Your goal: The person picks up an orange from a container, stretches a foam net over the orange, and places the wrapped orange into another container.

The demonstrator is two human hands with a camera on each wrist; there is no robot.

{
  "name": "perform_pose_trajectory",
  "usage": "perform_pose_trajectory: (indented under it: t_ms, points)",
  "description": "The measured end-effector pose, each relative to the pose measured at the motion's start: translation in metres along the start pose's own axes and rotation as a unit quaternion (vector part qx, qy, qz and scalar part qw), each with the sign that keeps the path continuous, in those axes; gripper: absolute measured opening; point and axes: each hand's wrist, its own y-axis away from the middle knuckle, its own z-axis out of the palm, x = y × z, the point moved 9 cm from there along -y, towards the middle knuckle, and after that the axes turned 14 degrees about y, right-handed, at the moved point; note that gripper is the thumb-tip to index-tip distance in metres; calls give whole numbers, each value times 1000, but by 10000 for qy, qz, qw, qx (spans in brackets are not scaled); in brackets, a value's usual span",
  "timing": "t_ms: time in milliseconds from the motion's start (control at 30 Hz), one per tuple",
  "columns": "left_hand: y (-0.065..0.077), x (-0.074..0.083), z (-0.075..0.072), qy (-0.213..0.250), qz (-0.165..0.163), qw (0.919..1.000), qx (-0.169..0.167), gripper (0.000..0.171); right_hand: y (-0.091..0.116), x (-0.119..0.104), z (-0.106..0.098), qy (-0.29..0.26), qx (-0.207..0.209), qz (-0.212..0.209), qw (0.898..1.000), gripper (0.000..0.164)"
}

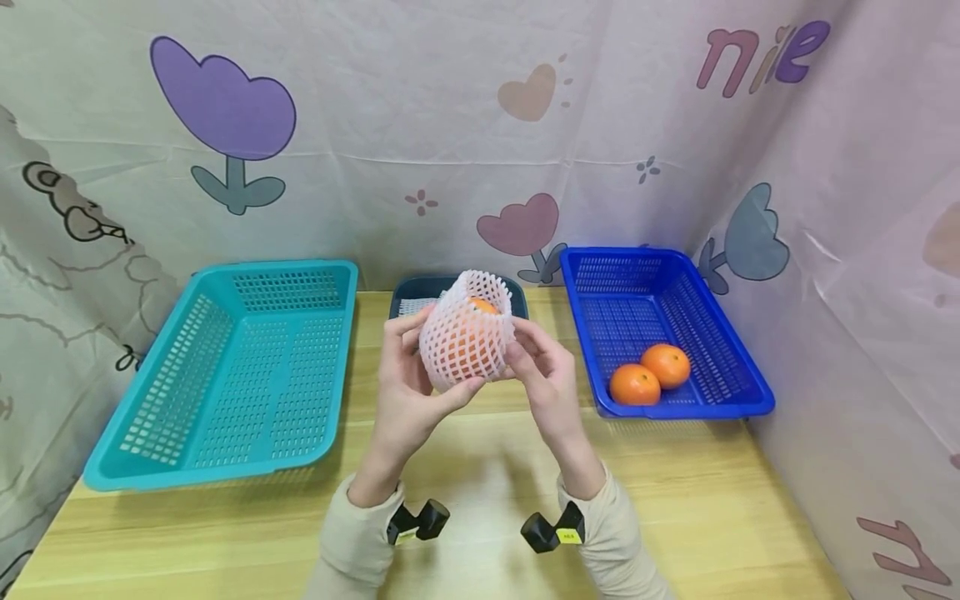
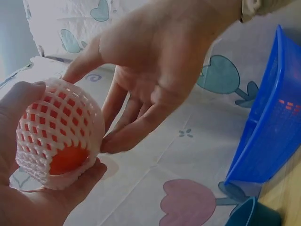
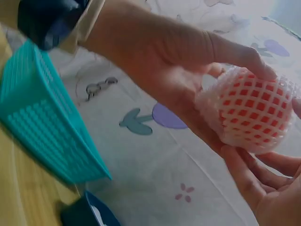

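Both hands hold an orange [image 1: 482,306] wrapped in a white foam net [image 1: 461,343], raised above the middle of the table. The left hand [image 1: 405,383] grips it from the left, thumb across the lower front. From the right, the right hand [image 1: 551,379] pinches the net with its thumb [image 1: 521,360] in front and fingers behind. Bare orange peel shows through the net's open end, which faces up in the head view. In the right wrist view, the net [image 3: 256,110] stretches snugly round the fruit.
A teal basket [image 1: 347,367] stands on the left of the wooden table [image 1: 480,500]. At the right, a blue basket [image 1: 720,350] holds two bare oranges [image 1: 651,375]. Behind the hands sits a small dark tray [image 1: 517,296] with white netting [image 1: 412,307] in it. Patterned cloth hangs around the table.
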Motion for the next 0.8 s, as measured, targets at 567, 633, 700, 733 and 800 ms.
perform_pose_trajectory:
  t_ms: [567,633,700,733,800]
  points:
    - [-1,17,7,-3084,838,9376,-1372,75,-6,1,-1,476,-1475,511,9866,88]
    - [0,15,11,-3170,882,9303,-1622,72,-5,4,3,474,-1662,529,9835,86]
    - [2,14,14,-3237,920,9238,-1825,69,-4,7,6,537,-1717,507,9824,80]
    - [2,13,15,-3281,939,9206,-1900,68,-4,7,6,563,-1713,497,9824,77]
    - [3,13,17,-3363,976,9151,-2000,68,-4,8,6,627,-1645,481,9832,71]
